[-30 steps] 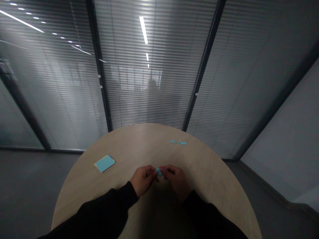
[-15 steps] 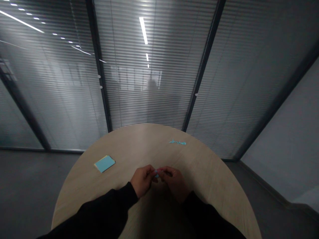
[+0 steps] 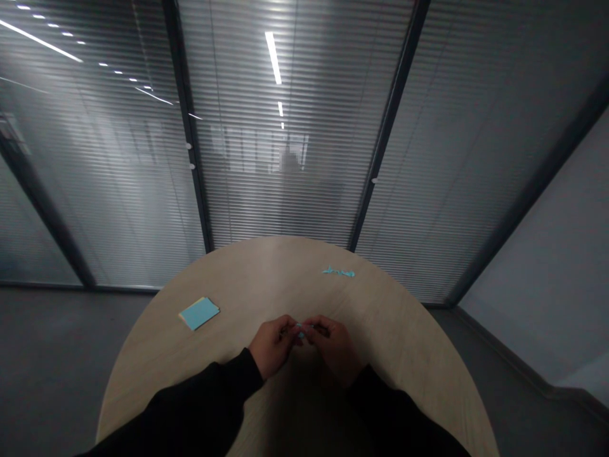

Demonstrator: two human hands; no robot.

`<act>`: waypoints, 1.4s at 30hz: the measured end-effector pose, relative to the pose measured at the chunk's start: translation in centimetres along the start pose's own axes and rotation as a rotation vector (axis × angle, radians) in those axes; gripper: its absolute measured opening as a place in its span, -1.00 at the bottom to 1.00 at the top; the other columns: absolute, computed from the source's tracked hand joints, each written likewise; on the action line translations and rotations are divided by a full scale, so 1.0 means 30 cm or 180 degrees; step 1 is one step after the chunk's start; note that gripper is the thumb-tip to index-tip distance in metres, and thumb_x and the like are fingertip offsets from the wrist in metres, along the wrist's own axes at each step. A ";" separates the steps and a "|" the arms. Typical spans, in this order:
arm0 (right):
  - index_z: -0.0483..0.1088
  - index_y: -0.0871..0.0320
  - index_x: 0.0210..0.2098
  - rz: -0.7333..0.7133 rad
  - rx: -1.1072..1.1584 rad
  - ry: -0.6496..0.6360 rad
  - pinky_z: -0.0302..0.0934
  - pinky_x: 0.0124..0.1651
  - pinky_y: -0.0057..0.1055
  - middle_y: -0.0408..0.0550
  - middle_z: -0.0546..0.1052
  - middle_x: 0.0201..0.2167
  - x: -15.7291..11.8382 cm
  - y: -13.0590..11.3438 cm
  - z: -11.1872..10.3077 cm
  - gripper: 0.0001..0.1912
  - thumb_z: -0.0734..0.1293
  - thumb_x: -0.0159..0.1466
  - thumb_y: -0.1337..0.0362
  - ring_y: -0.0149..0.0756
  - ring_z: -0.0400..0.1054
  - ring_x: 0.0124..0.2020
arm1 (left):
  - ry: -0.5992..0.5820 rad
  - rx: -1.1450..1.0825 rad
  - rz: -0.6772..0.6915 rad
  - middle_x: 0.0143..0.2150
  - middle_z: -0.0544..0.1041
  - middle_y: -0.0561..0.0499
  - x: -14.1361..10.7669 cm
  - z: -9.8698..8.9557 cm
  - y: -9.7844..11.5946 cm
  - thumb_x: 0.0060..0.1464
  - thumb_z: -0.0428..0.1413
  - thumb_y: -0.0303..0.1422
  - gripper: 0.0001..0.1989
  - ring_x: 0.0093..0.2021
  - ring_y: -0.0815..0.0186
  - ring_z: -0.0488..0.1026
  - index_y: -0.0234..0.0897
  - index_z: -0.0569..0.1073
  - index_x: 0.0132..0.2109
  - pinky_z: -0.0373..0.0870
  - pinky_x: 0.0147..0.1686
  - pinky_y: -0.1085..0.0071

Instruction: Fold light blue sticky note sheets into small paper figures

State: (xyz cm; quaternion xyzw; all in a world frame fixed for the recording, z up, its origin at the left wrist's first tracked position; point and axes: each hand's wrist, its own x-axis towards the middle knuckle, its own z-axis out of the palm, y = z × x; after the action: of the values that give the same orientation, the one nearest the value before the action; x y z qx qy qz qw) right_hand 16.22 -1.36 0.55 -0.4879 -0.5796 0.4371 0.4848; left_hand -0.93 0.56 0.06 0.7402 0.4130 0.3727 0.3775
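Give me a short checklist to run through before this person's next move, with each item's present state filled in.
1. Left hand grips the small blue scrap: ok.
2. Right hand grips the same scrap: ok.
3. Scrap's shape and folds are visible: not ok, fingers hide most of it.
4. Blue sticky-note pad lies flat on the round wooden table, apart from the hands: ok.
5. Blue scraps lie near the far edge, apart from the hands: ok.

Probably a sticky-note pad (image 3: 199, 313) on a round table (image 3: 394, 336).
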 end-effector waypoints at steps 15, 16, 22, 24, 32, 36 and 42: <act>0.48 0.20 -0.36 -0.0061 -0.0197 0.0125 0.19 -0.40 -0.43 -0.14 0.44 -0.56 0.001 -0.003 0.003 -0.68 0.37 0.17 0.04 -0.33 0.31 -0.48 | -0.0142 -0.0300 -0.0183 -0.37 0.60 -0.09 0.010 0.004 -0.022 0.19 0.04 -0.10 -0.65 -0.40 0.28 0.47 -0.32 0.49 -0.26 0.32 -0.38 0.41; 0.48 0.20 -0.36 -0.0062 -0.0163 0.0138 0.19 -0.40 -0.44 -0.14 0.44 -0.56 0.002 -0.001 0.002 -0.68 0.37 0.17 0.03 -0.33 0.31 -0.48 | -0.0141 -0.0335 -0.0191 -0.35 0.61 -0.09 0.011 0.004 -0.021 0.18 0.05 -0.10 -0.65 -0.39 0.27 0.47 -0.32 0.50 -0.25 0.32 -0.37 0.41; 0.48 0.19 -0.35 0.0015 -0.0079 0.0139 0.19 -0.39 -0.43 -0.15 0.44 -0.56 -0.002 0.001 -0.001 -0.68 0.38 0.16 0.02 -0.33 0.31 -0.48 | -0.0264 -0.0656 -0.0386 -0.36 0.61 -0.12 0.014 0.002 -0.028 0.13 0.09 -0.06 -0.63 -0.42 0.28 0.47 -0.33 0.46 -0.28 0.29 -0.41 0.42; 0.48 0.18 -0.35 0.0017 -0.0090 0.0127 0.19 -0.39 -0.42 -0.14 0.44 -0.56 -0.003 0.002 0.000 -0.68 0.38 0.16 0.02 -0.32 0.32 -0.47 | -0.0316 -0.0708 -0.0439 -0.37 0.61 -0.11 0.011 0.003 -0.027 0.13 0.09 -0.04 -0.61 -0.43 0.29 0.47 -0.34 0.46 -0.27 0.29 -0.42 0.42; 0.46 0.18 -0.39 -0.0093 -0.0129 0.0099 0.19 -0.37 -0.42 -0.15 0.43 -0.55 -0.004 -0.014 0.000 -0.68 0.37 0.17 0.02 -0.32 0.30 -0.47 | -0.0140 -0.0707 -0.0285 -0.41 0.54 -0.04 0.012 0.002 -0.015 0.15 0.08 -0.05 -0.61 -0.47 0.35 0.39 -0.34 0.47 -0.23 0.24 -0.45 0.45; 0.45 0.19 -0.38 -0.0132 -0.0143 0.0021 0.16 -0.38 -0.43 -0.16 0.41 -0.55 -0.008 -0.013 0.003 -0.68 0.36 0.19 0.03 -0.34 0.29 -0.47 | 0.0017 -0.0655 -0.0269 -0.50 0.44 0.03 0.013 -0.002 -0.015 0.16 0.05 -0.03 -0.60 -0.50 0.37 0.32 -0.34 0.46 -0.27 0.21 -0.46 0.45; 0.49 0.19 -0.32 -0.0177 -0.0151 -0.0077 0.21 -0.33 -0.42 -0.11 0.48 -0.47 -0.009 -0.002 0.012 -0.66 0.37 0.20 0.00 -0.31 0.35 -0.41 | 0.0145 -0.0363 -0.0083 -0.50 0.39 0.07 0.006 -0.004 -0.015 0.18 0.04 -0.07 -0.64 -0.48 0.37 0.28 -0.30 0.45 -0.31 0.18 -0.46 0.46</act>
State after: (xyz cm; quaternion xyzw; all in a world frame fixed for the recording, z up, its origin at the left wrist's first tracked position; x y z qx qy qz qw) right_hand 15.87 -1.64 0.51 -0.4776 -0.6090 0.4155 0.4780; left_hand -1.11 0.92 -0.24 0.7034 0.4093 0.4074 0.4144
